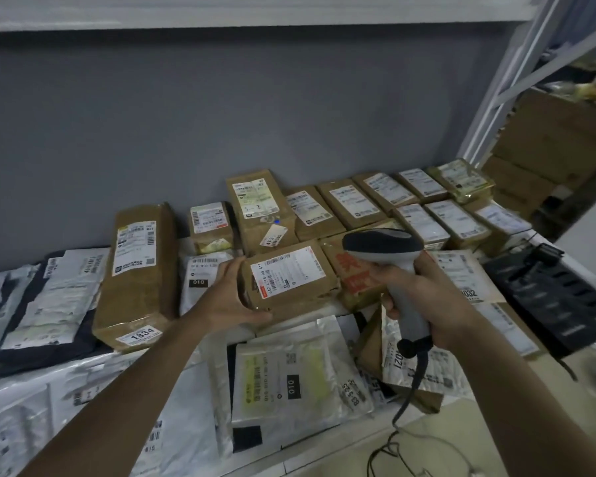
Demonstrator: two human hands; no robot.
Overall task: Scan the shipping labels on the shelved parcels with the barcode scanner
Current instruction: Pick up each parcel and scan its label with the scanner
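Note:
My right hand (pixel 437 301) grips the grey handle of the barcode scanner (pixel 389 256), whose dark head points left and away over the parcels. Its cable (pixel 410 390) hangs down toward the floor. My left hand (pixel 227 297) holds the left end of a small brown cardboard parcel (pixel 289 287), thumb under its near edge and fingers along its side. That parcel's white shipping label (pixel 288 275) faces up, just left of the scanner's head. Several more labelled brown boxes (pixel 258 208) stand in rows behind it on the shelf.
A long brown box marked 1834 (pixel 138 277) lies left of my left hand. Grey and white plastic mailers (pixel 289 383) cover the shelf's front and left. A black slotted tray (pixel 561 304) sits at the right. White shelf posts (pixel 516 74) rise at the right, a grey wall behind.

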